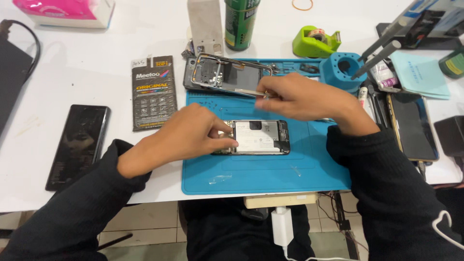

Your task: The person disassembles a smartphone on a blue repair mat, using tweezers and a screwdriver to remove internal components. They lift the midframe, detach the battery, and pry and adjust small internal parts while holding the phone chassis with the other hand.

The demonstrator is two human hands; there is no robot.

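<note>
Two hands: both are engaged over the blue mat (pixel 270 179).
Left hand (pixel 186 135): the opened phone (pixel 261 137) is pinned beneath pinched fingertips, kept steady.
Right hand (pixel 302 99): fingers are closed on a small tool (pixel 264 93), just beyond the phone.
Detached frame (pixel 227 75): set aside, beyond the right hand.

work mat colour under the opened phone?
Blue work mat, lying under the opened phone; head view shows it.

A dark phone (pixel 79 145) lies face up at the left of the white tabletop (pixel 87 72), beside a black packet (pixel 153 92). Farther back — a pink tissue box (pixel 65 10), a green can (pixel 240 23), a green tape dispenser (pixel 315 42) and a rubber band (pixel 302 4). Another phone (pixel 413 126) lies right.
</note>
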